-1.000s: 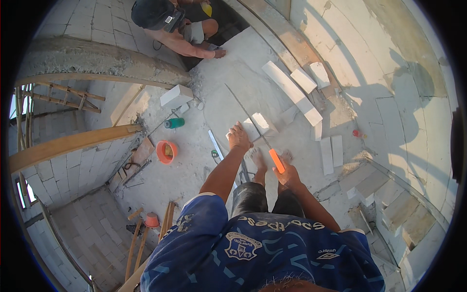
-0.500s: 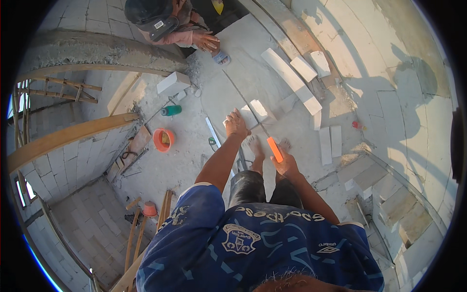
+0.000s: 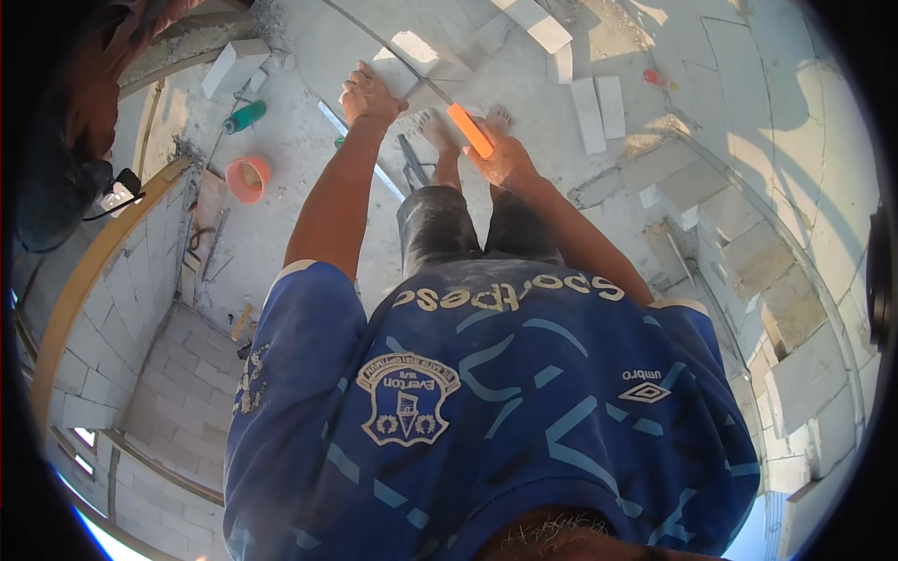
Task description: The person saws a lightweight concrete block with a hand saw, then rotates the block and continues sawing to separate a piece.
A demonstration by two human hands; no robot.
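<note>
My right hand (image 3: 505,159) is closed round the orange handle of a handsaw (image 3: 470,129). Its long thin blade, seen almost edge-on, runs away to the upper left across a white lightweight block (image 3: 414,47). On the left part of that block lies my left hand (image 3: 371,97), its fingers bent over the top and gripping it. Both my bare feet are on the floor just behind the block. How deep the blade sits in the block cannot be made out.
A silver straightedge (image 3: 383,178) lies left of my feet. Farther left are an orange bucket (image 3: 247,179), a green bottle (image 3: 245,118) and a white block (image 3: 234,67). Cut blocks (image 3: 589,112) lie to the right, beside a block wall. A shadowed person (image 3: 89,103) fills the upper left edge.
The view has tilted, so the floor and my hands appear higher. The other person, before at the top with a hand on a container, now shows close at the left. Both my grips are unchanged.
</note>
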